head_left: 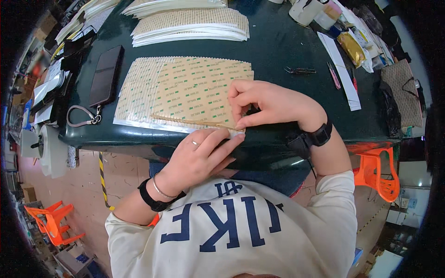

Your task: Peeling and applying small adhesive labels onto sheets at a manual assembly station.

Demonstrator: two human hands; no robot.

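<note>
A stack of adhesive sheets (pixel 194 88) with tan backing and green print lies at the table's front edge. Along its near side, the top sheet's edge is raised in a narrow brown strip. At the near right corner, my right hand (pixel 271 104) is closed, thumb and index finger pinching that edge. My left hand (pixel 199 155), wearing a ring, comes from below to the same corner. Its fingers are bent together on the white margin, with the thumb lower down by the table edge. What lies directly under the fingertips is partly hidden.
More stacked sheets (pixel 190 25) lie farther back on the dark green table (pixel 273 51). A phone (pixel 105 76) with a wrist strap is at left. Tweezers (pixel 300 71), a pink-handled tool (pixel 333 76) and a white strip (pixel 340 72) lie right. Orange chairs (pixel 378 176) stand beyond the table edge.
</note>
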